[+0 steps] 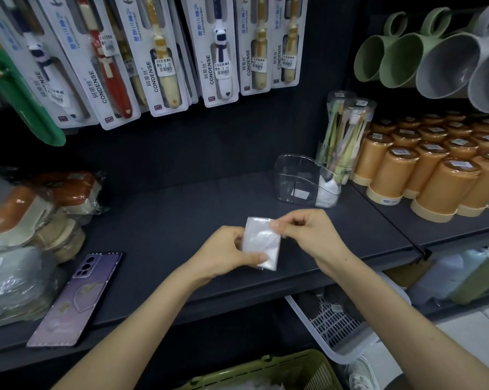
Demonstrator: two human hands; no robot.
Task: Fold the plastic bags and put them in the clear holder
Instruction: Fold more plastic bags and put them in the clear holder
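A folded white plastic bag (pixel 261 243) is a small rectangle held just above the dark shelf (pixel 167 220). My left hand (pixel 228 253) pinches its lower left edge with the thumb on top. My right hand (pixel 308 232) pinches its upper right corner. Behind them, the clear holder (pixel 302 178) stands on the shelf, with folded white bags (pixel 329 191) tucked in its right end.
A purple phone (pixel 78 299) lies at the left of the shelf beside wrapped goods (pixel 21 229). Orange canisters (pixel 440 170) and a toothbrush tube (pixel 346 133) stand to the right. Toothbrush packs (pixel 164 52) and mugs (pixel 435 57) hang above. Below are a white basket (pixel 333 327) and a green basket (pixel 277 372).
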